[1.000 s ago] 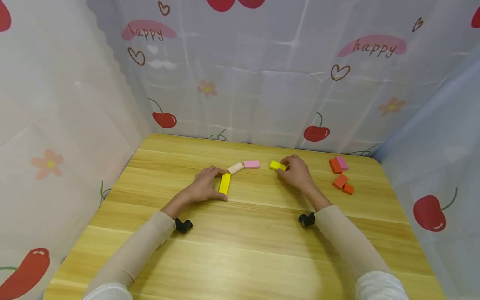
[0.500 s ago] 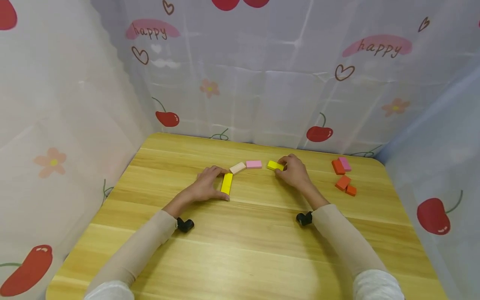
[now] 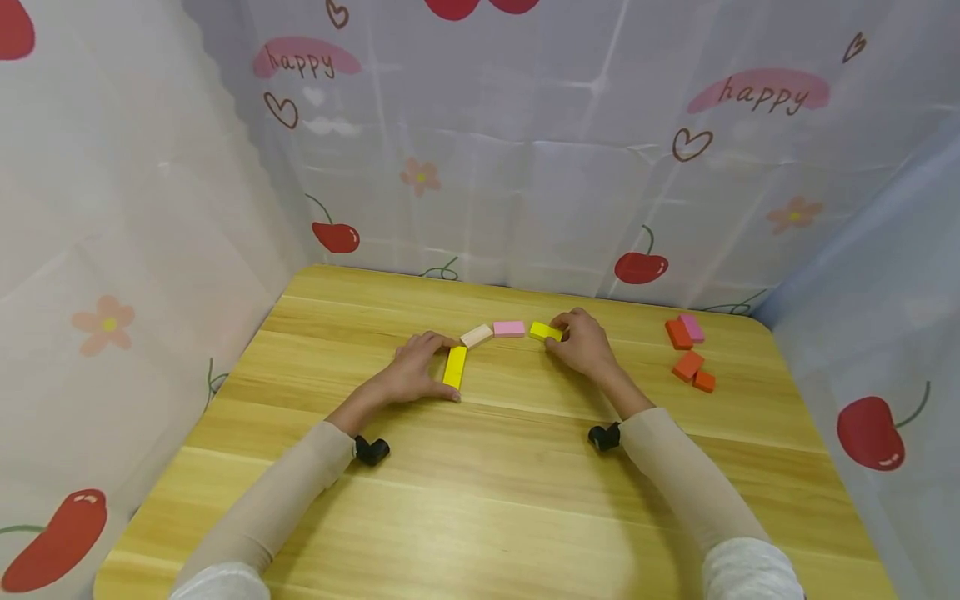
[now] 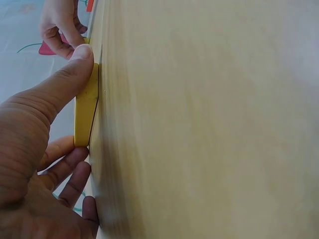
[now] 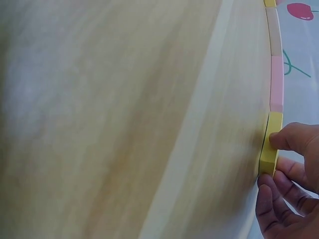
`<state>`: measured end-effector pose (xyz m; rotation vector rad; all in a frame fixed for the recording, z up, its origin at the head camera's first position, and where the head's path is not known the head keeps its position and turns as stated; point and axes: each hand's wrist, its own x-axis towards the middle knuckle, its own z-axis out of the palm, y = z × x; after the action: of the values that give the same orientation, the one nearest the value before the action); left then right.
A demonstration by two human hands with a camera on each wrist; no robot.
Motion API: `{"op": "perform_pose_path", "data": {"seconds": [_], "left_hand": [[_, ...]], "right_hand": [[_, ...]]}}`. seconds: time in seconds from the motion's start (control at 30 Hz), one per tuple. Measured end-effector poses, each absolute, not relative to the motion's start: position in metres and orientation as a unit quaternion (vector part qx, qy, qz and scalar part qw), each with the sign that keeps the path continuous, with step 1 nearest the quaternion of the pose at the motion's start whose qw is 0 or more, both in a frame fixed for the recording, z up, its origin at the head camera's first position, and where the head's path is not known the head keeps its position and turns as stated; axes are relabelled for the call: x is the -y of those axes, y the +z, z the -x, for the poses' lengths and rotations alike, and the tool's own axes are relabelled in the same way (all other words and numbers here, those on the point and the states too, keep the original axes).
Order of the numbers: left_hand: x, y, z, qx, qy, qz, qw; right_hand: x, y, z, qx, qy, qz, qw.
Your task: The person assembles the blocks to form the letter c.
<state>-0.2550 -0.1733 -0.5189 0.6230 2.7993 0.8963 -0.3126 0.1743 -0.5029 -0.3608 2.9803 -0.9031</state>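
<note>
On the wooden table (image 3: 487, 500), my left hand (image 3: 411, 371) spans a long yellow block (image 3: 454, 367), thumb at its near end and fingertips at its far end. The left wrist view has this yellow block (image 4: 85, 112) between thumb and fingers. A cream block (image 3: 477, 336) slants from its far end, followed by a pink block (image 3: 508, 329). To the right, my right hand (image 3: 587, 342) pinches a second yellow block (image 3: 543, 331) by its right end. A small gap separates it from the pink block in the head view. Fingertips hide part of its right end.
At the back right lie a red-orange block (image 3: 678, 335) against a pink block (image 3: 692, 328), and an orange block (image 3: 687, 366) beside a smaller orange one (image 3: 704, 382). A cherry-printed curtain (image 3: 480, 208) hangs behind the table's back edge and along both sides.
My right hand has slid its yellow block leftward, narrowing the gap to the pink block. The left hand keeps its place on the other yellow block. The head view has shifted slightly.
</note>
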Motion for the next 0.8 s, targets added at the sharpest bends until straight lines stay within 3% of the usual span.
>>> {"op": "perform_pose_path", "data": {"seconds": [0.8], "left_hand": [[0.1733, -0.5203, 0.2558, -0.929, 0.299, -0.208, 0.063]], "right_hand": [[-0.1683, -0.5042, 0.3092, -0.949, -0.299, 0.102, -0.001]]}}
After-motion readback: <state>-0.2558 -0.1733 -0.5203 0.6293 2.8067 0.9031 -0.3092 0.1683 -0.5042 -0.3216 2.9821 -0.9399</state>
